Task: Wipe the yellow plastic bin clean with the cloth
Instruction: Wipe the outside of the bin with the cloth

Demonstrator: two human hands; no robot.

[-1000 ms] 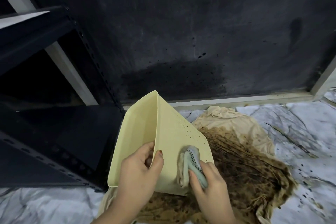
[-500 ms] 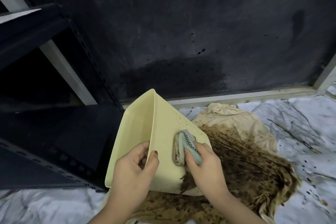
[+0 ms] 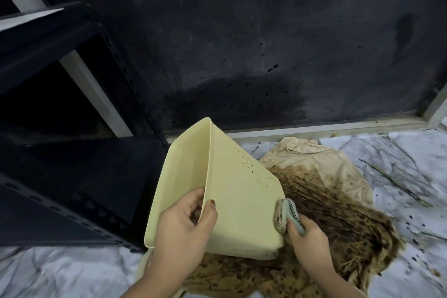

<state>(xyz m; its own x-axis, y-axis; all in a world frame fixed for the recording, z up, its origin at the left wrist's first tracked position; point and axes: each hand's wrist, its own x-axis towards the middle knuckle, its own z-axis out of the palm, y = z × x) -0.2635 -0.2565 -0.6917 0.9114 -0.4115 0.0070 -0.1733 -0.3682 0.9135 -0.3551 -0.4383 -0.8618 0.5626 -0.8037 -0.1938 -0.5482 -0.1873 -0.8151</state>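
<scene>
The bin (image 3: 237, 201) is clamped tilted by the left hand (image 3: 183, 227), exposing its spotted side. The cloth (image 3: 286, 215) is clenched in the right hand (image 3: 307, 237) against the edge.

The yellow plastic bin (image 3: 242, 201) has smooth, matt walls, speckled with small dark spots near its upper and lower edges. The cloth (image 3: 286, 215) is soft woven fabric, pale green with a dark checked band, bunched and creased. Beneath lies a beige rag (image 3: 321, 191), crumpled thin cloth soaked with brown blotchy stains. The floor covering (image 3: 411, 152) looks like a wrinkled white sheet with grey marble-like veining and dark spatter. The black shelf rack (image 3: 116, 75) is painted metal with punched holes. The dark wall (image 3: 242, 31) is matt and mottled.
</scene>
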